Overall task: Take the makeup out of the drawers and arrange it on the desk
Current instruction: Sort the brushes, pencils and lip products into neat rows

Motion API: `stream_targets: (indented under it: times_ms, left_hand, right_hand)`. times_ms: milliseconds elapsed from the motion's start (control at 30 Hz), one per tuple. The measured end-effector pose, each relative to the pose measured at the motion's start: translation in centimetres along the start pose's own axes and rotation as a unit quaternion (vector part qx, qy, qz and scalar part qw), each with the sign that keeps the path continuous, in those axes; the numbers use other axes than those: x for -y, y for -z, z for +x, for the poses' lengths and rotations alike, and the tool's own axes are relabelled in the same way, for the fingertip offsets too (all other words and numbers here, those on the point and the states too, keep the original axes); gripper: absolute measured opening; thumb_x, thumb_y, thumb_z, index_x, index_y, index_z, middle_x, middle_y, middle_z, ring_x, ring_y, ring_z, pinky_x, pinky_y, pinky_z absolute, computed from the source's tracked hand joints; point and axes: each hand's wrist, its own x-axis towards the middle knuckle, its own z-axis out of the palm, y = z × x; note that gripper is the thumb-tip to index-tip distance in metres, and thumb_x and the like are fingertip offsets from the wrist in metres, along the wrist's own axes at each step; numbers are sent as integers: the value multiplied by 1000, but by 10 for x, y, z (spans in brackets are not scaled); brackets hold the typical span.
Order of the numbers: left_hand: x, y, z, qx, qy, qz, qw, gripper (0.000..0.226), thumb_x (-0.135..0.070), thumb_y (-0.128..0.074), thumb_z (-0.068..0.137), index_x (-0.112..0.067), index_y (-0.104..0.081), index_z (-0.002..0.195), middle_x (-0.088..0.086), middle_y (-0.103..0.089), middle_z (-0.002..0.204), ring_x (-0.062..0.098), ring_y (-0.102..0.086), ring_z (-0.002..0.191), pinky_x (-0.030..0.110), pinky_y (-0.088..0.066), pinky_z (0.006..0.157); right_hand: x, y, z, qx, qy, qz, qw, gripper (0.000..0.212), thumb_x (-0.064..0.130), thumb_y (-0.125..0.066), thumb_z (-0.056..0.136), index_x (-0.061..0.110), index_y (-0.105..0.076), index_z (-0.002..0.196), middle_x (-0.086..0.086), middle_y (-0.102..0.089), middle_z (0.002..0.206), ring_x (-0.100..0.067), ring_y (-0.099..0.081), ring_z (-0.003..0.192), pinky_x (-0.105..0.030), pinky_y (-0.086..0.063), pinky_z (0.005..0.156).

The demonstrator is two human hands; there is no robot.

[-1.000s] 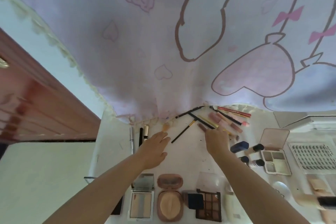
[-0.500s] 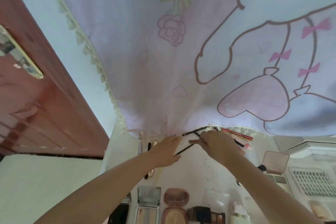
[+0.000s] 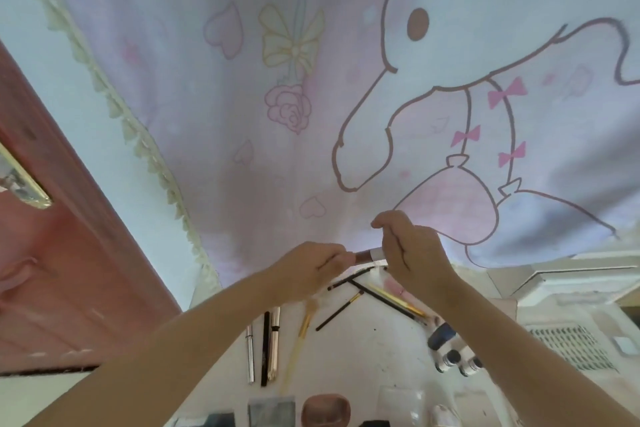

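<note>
Both hands meet above the far edge of the desk (image 3: pixel 363 350) and share one small stick: a lipstick-like tube (image 3: pixel 369 256) with a brownish body and a pale silvery end. The left hand (image 3: pixel 308 270) curls its fingers round the brown end, and the right hand (image 3: pixel 412 253) closes thumb and fingers round the silvery end, so only a short middle stretch of the tube shows between them. It lies roughly level, lifted clear of the desk.

No brand, label or writing can be read on the tube or on anything else; the view is too soft.

Straight below the hands, crossed black brushes (image 3: pixel 374 295) and a gold-handled pencil (image 3: pixel 394 298) lie loose on the white surface. Nearer the person, three slim pens (image 3: pixel 265 343) lie side by side, with a pale fluffy brush (image 3: pixel 304 326) just to their right. Under the right forearm stands a cluster of small bottles (image 3: pixel 450 354), one with a dark blue cap. Along the bottom edge a row of compacts (image 3: pixel 325 409) is partly cut off. At far right a tray of false lashes (image 3: pixel 568 347) rests beside a white box.

A pink cartoon-print curtain (image 3: pixel 311 97) fills the upper view, its lace trim running down the left beside a reddish wooden door (image 3: pixel 52 253).
</note>
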Motion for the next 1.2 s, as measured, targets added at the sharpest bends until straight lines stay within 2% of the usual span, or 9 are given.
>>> stream_targets:
  times_ms: [200,400,500,600,833,900,1000,1100,1200]
  left_hand:
    - [-8,24,-1,-39,-6,61,997,22,-34,-37,94,-36,-29,74,-9,-38,55,3,-31,40,12,-30,41]
    - [-22,37,8,-50,-1,68,996,29,-29,-31,97,-35,-33,69,-12,-44,61,-1,-38,49,11,-35,52]
    - [-29,39,14,-94,-5,104,990,29,-27,-29,98,-29,-37,70,-12,-38,65,0,-35,57,12,-34,57]
    - [-37,40,18,-102,-6,107,989,25,-26,-27,98,-20,-41,78,-10,-36,65,2,-33,56,13,-34,58]
    - [-45,51,19,-113,-31,35,992,9,-30,-44,92,-21,-42,90,-11,-41,59,2,-40,48,12,-36,53]
    - [-46,52,18,-123,-44,44,990,8,-28,-45,92,-23,-38,92,-11,-40,57,-2,-44,49,12,-36,52]
    - [-47,55,18,-126,-58,74,988,8,-27,-45,93,-24,-38,89,-10,-40,55,-4,-45,50,13,-36,52]
    - [-49,61,19,-134,-59,78,986,8,-27,-44,93,-25,-41,86,-11,-42,57,2,-42,47,15,-35,51]
    - [-51,63,18,-146,-54,90,984,11,-28,-45,92,-19,-50,88,-11,-45,61,3,-39,50,16,-35,53]
  right_hand:
    - [-15,21,14,62,-90,53,993,40,29,-50,90,24,-36,53,5,-33,46,-8,-35,39,-14,-33,46]
    - [-21,40,20,70,-22,146,987,31,9,-61,83,37,-49,87,18,-55,88,3,-56,83,-13,-50,70]
    - [-18,46,30,117,-118,154,974,3,35,-46,87,34,-48,86,16,-60,72,6,-57,59,-7,-44,54]
    - [-19,47,39,112,-138,104,979,36,34,-37,93,22,-48,61,12,-49,36,1,-46,35,-5,-36,44]
    - [-13,67,39,70,-74,279,955,30,2,-56,84,30,-56,94,8,-63,85,-3,-61,68,-20,-51,65]
    - [-11,66,42,84,-103,254,958,11,19,-50,87,25,-58,92,10,-65,69,-3,-59,55,-16,-49,56]
    - [-11,66,44,79,-112,176,975,24,23,-46,91,23,-57,70,13,-55,42,0,-49,38,-8,-41,46]
    - [-10,75,44,112,-81,261,955,32,-5,-50,86,27,-55,89,10,-62,75,0,-61,65,-15,-50,60]
    - [-9,76,48,141,-89,277,946,30,5,-53,86,33,-52,98,5,-62,91,-7,-63,74,-20,-53,62]
